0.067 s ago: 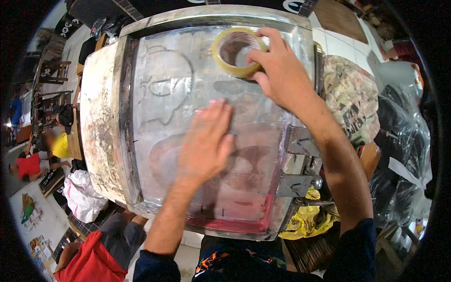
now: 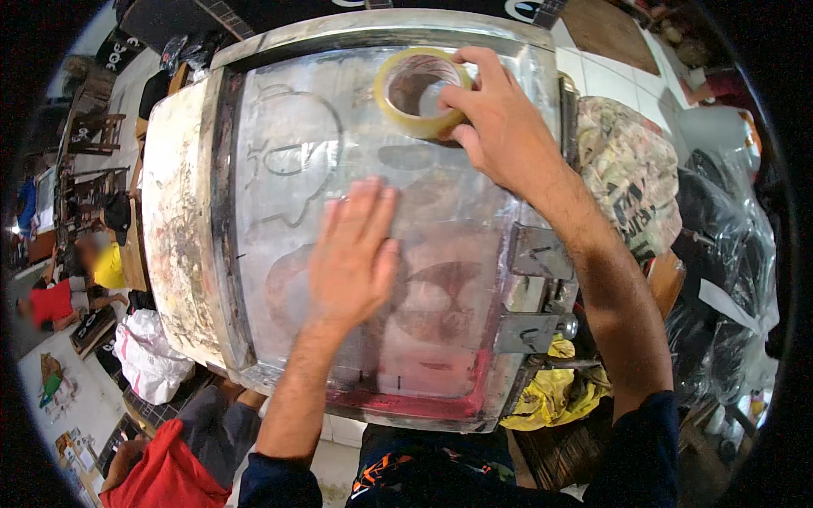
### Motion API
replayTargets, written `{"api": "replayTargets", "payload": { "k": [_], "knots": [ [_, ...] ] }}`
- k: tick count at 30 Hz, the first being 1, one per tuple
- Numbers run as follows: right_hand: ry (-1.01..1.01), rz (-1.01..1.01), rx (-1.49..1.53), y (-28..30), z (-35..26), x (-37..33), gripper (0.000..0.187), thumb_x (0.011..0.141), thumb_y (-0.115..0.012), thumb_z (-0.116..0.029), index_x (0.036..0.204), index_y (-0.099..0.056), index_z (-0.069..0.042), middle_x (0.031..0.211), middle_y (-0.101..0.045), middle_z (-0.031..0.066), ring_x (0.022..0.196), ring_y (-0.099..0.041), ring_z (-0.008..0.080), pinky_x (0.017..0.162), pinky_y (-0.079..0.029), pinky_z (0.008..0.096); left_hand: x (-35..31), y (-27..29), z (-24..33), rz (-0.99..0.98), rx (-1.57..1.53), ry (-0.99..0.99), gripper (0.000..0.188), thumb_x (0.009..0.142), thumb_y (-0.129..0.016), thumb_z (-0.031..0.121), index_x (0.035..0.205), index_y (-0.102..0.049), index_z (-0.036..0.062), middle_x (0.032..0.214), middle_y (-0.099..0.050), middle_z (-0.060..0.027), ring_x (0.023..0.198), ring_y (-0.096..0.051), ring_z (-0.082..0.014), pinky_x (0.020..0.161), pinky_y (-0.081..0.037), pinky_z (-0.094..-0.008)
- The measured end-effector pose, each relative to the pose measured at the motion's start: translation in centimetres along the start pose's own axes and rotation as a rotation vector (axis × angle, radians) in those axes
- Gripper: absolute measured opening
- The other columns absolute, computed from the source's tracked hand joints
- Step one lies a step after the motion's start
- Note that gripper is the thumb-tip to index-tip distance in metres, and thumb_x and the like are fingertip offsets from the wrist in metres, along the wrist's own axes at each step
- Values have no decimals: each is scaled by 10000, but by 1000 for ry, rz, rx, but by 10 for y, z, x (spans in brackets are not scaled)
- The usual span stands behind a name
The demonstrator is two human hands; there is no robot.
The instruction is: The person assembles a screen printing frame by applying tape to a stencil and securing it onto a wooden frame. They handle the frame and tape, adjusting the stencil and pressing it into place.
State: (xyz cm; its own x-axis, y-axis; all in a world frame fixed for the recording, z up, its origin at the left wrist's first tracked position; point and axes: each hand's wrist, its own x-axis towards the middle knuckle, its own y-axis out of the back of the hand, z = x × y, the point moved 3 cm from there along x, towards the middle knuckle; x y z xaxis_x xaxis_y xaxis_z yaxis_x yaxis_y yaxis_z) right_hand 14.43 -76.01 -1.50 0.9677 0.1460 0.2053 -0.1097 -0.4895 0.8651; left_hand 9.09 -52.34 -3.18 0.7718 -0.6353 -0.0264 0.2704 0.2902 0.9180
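A framed printing screen (image 2: 222,212) lies in front of me, its pale mesh marked with curved stencil outlines and stained pink along the near edge. My left hand (image 2: 351,254) is flat on the middle of the mesh, fingers stretched out and slightly blurred. Toward the far right, my right hand (image 2: 500,118) grips a wide roll of clear yellowish packing tape (image 2: 391,114) by its right side, thumb and fingers around the ring. Whether a strip of tape runs from the roll to the mesh is hard to make out.
Metal hinge clamps (image 2: 539,251) hold the screen's right side. Beyond them lie a stained cloth (image 2: 627,173), a crumpled yellow cloth (image 2: 555,394) and clear plastic wrapping (image 2: 728,254). A paint-stained board (image 2: 174,229) juts out left. A person in red (image 2: 169,466) is at lower left, near a white sack (image 2: 152,351).
My left hand has slid a little to the left across the mesh. My right hand and the tape roll show a slight shift left, along with the whole view.
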Motion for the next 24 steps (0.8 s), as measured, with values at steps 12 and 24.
{"api": "replayTargets", "payload": {
  "k": [12, 24],
  "knots": [
    [-335, 408, 540, 132, 19, -169, 366, 885, -792, -119, 1189, -641, 20, 1437, -478, 176, 1194, -607, 233, 997, -518, 368, 47, -44, 64, 52, -139, -275, 620, 834, -652, 77, 1419, -489, -48, 1457, -471, -217, 1408, -395, -432, 1224, -301, -517],
    [-626, 391, 753, 133, -15, -232, 309, 965, -709, -94, 1222, -597, 36, 1340, -521, 104, 1227, -567, 181, 1031, -480, 344, 20, -15, 8, -43, 10, -78, 691, 993, -569, 233, 1599, -324, 8, 1687, -282, -179, 1569, -243, -356, 1272, -200, -504]
  ]
}}
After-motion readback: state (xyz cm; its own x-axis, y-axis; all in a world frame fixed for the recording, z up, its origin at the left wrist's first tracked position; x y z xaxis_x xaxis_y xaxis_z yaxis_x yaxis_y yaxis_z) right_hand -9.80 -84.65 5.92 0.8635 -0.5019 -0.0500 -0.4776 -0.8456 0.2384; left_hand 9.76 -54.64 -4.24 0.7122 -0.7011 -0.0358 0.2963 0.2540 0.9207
